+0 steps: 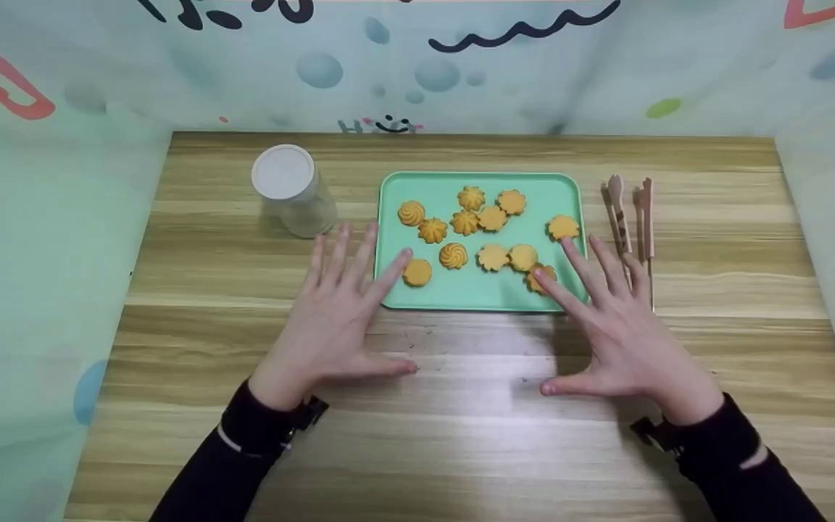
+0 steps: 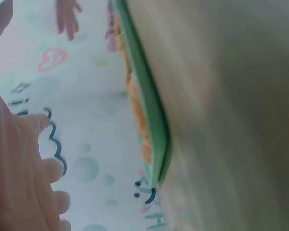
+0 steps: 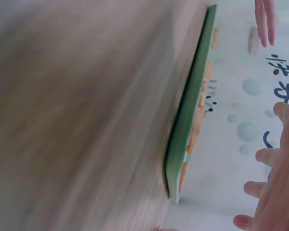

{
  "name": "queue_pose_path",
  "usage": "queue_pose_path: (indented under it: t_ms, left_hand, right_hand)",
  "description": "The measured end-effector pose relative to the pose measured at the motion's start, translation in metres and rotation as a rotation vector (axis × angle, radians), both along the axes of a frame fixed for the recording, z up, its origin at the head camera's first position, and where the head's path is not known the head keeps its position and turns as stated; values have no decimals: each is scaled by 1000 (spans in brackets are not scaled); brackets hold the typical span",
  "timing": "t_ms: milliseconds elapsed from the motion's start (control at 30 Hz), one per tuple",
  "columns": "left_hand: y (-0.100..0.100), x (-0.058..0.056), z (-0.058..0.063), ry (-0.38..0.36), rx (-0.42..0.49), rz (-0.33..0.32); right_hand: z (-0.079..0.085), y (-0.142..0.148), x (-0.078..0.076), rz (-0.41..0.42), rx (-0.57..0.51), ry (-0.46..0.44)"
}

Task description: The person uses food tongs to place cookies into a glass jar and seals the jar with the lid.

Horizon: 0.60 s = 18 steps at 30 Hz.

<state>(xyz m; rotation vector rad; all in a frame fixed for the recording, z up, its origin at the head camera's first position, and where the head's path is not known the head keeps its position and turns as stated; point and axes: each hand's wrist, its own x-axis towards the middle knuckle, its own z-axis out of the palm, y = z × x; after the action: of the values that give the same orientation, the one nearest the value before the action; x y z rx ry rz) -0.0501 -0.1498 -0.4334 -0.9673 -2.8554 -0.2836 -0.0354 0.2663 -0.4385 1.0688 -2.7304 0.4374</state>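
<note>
A green tray (image 1: 454,291) lies on the table with several golden cookies (image 1: 453,255) spread over it, some swirled side up, others flat side up. My left hand (image 1: 334,319), fingers spread and straight, is held above the table at the tray's left front corner. Over the right front corner is my right hand (image 1: 620,333), spread in the same way, its index fingertip overlapping a cookie (image 1: 542,278) in the head view. Both wrist views show the hands raised beside the tray (image 2: 156,125), with nothing in their grasp.
A clear jar (image 1: 305,206) with a white lid (image 1: 284,172) stands left of the tray. To the tray's right lie two slender pinkish utensils (image 1: 617,199), partly behind the right hand's fingers. A patterned cloth (image 1: 490,87) borders the wooden table (image 1: 446,435) at the back and sides.
</note>
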Motion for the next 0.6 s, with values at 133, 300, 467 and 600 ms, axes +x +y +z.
queue_pose_path:
  t_ms: [133, 300, 467, 600]
  left_hand:
    - [-6, -15, 6, -31, 15, 121]
    - [-14, -30, 11, -7, 77, 288]
    - [-21, -45, 15, 9, 203, 463]
    - [-25, -59, 11, 44, 425, 589]
  right_hand:
    - [2, -13, -13, -21, -5, -7]
    - [7, -32, -24, -57, -32, -37]
    - [14, -50, -30, -113, -74, -40]
    - [20, -59, -34, -165, -103, -38]
